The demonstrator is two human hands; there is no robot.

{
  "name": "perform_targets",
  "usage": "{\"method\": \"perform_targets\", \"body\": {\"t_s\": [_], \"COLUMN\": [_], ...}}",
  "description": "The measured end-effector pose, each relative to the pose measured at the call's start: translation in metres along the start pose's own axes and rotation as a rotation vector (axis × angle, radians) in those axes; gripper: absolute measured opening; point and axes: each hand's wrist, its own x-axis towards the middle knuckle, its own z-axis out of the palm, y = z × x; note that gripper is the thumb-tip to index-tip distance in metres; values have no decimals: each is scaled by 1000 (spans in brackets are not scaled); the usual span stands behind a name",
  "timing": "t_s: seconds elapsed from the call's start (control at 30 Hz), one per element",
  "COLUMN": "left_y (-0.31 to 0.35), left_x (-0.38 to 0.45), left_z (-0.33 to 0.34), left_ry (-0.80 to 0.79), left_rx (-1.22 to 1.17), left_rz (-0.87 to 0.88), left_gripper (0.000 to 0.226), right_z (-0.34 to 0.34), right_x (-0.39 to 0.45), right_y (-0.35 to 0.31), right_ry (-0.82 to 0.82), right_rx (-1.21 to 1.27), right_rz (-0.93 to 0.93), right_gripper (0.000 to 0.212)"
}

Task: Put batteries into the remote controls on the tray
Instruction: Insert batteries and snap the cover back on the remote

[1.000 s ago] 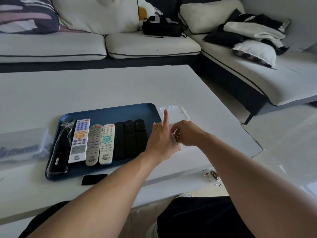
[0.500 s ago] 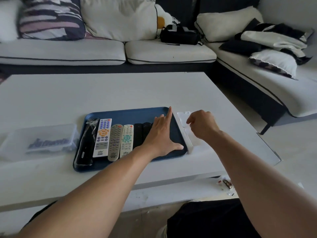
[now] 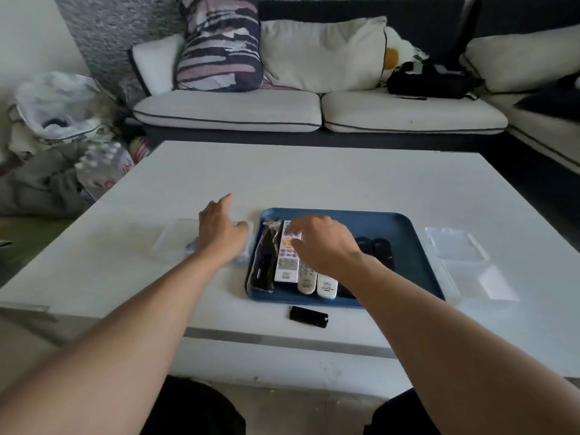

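Note:
A blue tray (image 3: 411, 246) lies on the white table. Across it lie a black remote in plastic wrap (image 3: 265, 262), a white remote with coloured buttons (image 3: 286, 265), a grey remote (image 3: 307, 279), another white remote (image 3: 327, 282) and black remotes (image 3: 378, 246). My right hand (image 3: 320, 243) hovers over the light remotes with fingers spread, its fingertips at the coloured-button remote. My left hand (image 3: 219, 230) reaches over a clear plastic box (image 3: 174, 240) left of the tray, which holds small dark items; the fingertips are hidden. A black battery cover (image 3: 309, 317) lies in front of the tray.
Two clear plastic lids (image 3: 456, 244) (image 3: 478, 282) lie right of the tray. A white sofa (image 3: 226, 109) with cushions wraps round the back and right of the table. Bags and clutter (image 3: 56, 120) sit on the floor at the left.
My left hand went from the tray's right part to the clear box on the left. My right hand left the clear lid and came over the light remotes. The view swung left.

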Motion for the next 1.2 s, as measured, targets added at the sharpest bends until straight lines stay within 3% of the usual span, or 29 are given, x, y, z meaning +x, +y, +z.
{"method": "perform_targets", "body": {"t_s": [0.1,0.17,0.27,0.4,0.57,0.8,0.93,1.0,1.1,1.2], "left_y": [-44,-75,-103,-103,-118,-111,-113,-114,-114,-116], "left_x": [14,16,15,15,9,4,6,9,9,7], "left_z": [-33,-46,-47,-46,-46,-49,-52,-52,-51,-48], "left_ry": [233,377,409,310,188,161,158,183,182,142], "left_rx": [-25,-167,-414,-337,-326,-383,-488,-558,-495,-356], "left_rz": [-314,-556,-770,-628,-546,-549,-645,-675,-648,-539], "left_gripper": [52,49,49,38,39,53,77,85,68,22], "right_z": [23,38,61,87,93,75,60,48,37,39], "right_x": [15,24,37,51,48,51,57,62,70,78], "right_y": [-32,-51,-71,-85,-101,-123,-124,-121,-112,-104], "right_ry": [-31,-74,-108,-102,28,-45,-118,-125,-96,166], "right_rx": [-45,-68,-170,-302,-501,-612,-598,-539,-368,-114], "right_rz": [-126,-205,-317,-331,-350,-382,-381,-360,-268,-177], "right_gripper": [41,47,55,55,29,18,7,22,45,42]}}
